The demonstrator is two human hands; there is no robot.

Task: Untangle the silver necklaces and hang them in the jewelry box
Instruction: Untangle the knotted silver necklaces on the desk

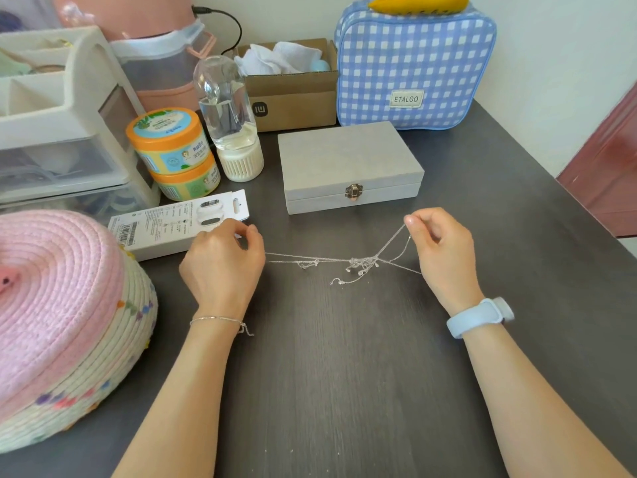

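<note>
Silver necklaces (362,263) stretched in a fine line between 2 bare hands above a dark table (344,374), their long axis running left to right across the person's front. Nearest the camera, 2 forearms reached in, a thin bracelet (220,319) on the left wrist and a pale blue watch (482,315) on the right. The left hand (224,260) had its fingers curled, thumb and fingertips closed on the chain ends at its right side, though the exact pinch was hidden. The right hand (441,250) pinched a strand between thumb and forefinger, held higher, so that chains sloped down from it to the knot. That knot sat well nearer the right hand than the left, with small clasps dangling beneath it; a lesser snag hung left of it. Picking at the tangle appeared to fall to the right hand. Just beyond the hands, the grey jewelry box (348,160) lay latched and closed, so hanging was not yet possible. Behind stood a checked blue bag (413,63).
</note>
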